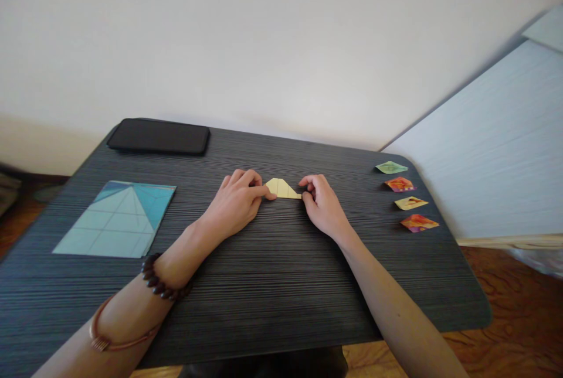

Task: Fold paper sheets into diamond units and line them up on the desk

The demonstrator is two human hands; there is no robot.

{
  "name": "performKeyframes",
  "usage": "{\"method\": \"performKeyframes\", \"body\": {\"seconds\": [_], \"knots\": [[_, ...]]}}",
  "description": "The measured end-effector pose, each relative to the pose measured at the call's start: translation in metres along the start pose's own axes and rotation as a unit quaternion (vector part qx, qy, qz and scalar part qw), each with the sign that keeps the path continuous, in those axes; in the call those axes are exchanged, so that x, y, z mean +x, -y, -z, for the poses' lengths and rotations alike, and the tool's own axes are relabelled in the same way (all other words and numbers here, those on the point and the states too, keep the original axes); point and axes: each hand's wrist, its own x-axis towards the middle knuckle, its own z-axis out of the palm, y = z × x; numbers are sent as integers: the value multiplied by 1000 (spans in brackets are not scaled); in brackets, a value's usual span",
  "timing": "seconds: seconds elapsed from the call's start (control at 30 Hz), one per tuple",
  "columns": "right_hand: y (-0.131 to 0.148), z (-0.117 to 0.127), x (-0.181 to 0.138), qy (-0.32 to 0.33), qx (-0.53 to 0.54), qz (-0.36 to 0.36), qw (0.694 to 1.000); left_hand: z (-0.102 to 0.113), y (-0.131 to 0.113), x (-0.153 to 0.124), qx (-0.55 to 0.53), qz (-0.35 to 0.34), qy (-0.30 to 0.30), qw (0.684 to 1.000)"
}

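Observation:
A small pale yellow piece of folded paper (282,188) lies on the dark table between my hands, with crease lines across it and a narrow point at its right end. My left hand (241,195) pinches its left corner between thumb and fingers. At the right tip, my right hand (322,201) has its thumb and curled fingers closed on the paper's thin end. The fingertips hide both ends of the paper.
A stack of creased blue-green paper sheets (115,220) lies at left. Behind it rests a black phone-like slab (159,136). Several small folded paper pieces, among them a green one (391,167) and an orange one (419,223), line the right side. A wall (281,44) rises behind the table (264,296).

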Motion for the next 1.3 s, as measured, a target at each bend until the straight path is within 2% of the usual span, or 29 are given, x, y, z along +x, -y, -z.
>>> {"method": "performKeyframes", "body": {"seconds": [0.1, 0.23, 0.63, 1.3], "knots": [[7, -4, -1, -33, -12, 6, 999, -1, 0, 0, -11, 5, -3, 1000], [14, -6, -2, -8, -61, 36, 997, -1, -3, 1, -33, 31, -17, 999], [17, -4, -2, 14, -76, 22, 997, -13, -17, 12, -42, 145, -47, 987], [15, -1, -1, 33, -71, 19, 997, 1, -1, 16, -126, 148, 39, 980]]}}
